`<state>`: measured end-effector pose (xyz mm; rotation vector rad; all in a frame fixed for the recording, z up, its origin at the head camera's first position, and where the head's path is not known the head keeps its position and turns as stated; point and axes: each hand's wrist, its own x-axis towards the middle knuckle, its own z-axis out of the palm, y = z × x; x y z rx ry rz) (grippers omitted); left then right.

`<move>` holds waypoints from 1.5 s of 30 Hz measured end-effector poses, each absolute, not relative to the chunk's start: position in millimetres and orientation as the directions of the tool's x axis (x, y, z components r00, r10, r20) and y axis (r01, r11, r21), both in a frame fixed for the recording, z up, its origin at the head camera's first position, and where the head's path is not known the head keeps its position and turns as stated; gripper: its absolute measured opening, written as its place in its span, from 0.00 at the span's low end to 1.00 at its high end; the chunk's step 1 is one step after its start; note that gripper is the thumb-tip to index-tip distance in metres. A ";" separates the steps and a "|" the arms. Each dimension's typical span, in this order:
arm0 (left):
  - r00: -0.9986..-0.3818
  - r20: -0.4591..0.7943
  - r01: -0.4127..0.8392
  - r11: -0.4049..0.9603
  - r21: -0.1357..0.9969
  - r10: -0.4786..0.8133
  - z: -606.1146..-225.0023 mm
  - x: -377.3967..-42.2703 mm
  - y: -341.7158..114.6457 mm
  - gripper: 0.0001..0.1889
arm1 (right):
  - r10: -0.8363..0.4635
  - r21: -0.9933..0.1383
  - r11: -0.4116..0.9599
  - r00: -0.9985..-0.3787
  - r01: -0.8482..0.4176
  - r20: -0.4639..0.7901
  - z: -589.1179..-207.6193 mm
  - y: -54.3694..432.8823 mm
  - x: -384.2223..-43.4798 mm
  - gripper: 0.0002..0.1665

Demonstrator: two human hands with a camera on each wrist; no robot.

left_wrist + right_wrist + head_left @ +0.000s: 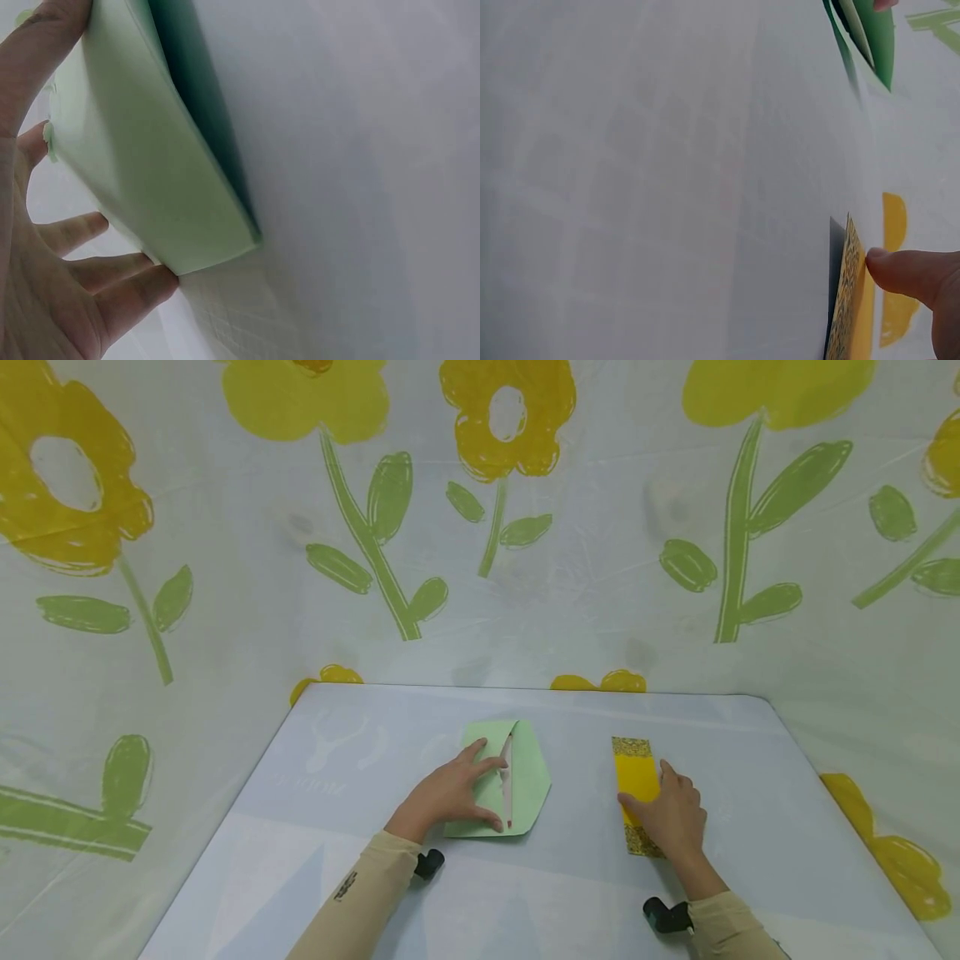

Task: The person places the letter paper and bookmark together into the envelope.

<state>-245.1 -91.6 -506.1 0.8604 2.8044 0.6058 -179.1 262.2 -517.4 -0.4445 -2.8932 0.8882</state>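
A pale green paper envelope (531,777) lies on the table, with a long torn slit that shows white inside. My left hand (459,785) rests over its left part, fingers spread and thumb near the lower edge. In the left wrist view, a fold of the envelope (157,157) stands up beside the fingertips. Farther right is a narrow yellow card (634,772) with gold speckled ends. My right hand (675,814) spans this card, thumb on its left edge and fingers at the right edge. The right wrist view shows the thumb touching the tilted card (847,300).
Both things are on a pale, glossy table (360,902) with faint reflections. Behind it and at both sides hangs a white curtain (577,577) printed with yellow flowers. Small black devices (430,864) are strapped at the wrists.
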 end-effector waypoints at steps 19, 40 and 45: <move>-0.822 -0.029 0.510 0.757 0.409 0.569 -505.4 -244.2 -86.2 0.53 | 0.309 -0.558 0.786 -0.951 0.265 -0.016 -520.0 261.9 -181.7 0.58; -0.831 -0.038 0.498 0.773 0.393 0.555 -505.7 -244.6 -83.5 0.52 | 0.251 -0.601 0.760 -0.964 0.249 -0.081 -516.1 269.7 -182.1 0.59; -0.832 -0.040 0.494 0.772 0.399 0.553 -505.2 -244.4 -82.9 0.52 | 0.249 -0.618 0.745 -0.964 0.253 -0.095 -516.6 270.8 -182.7 0.59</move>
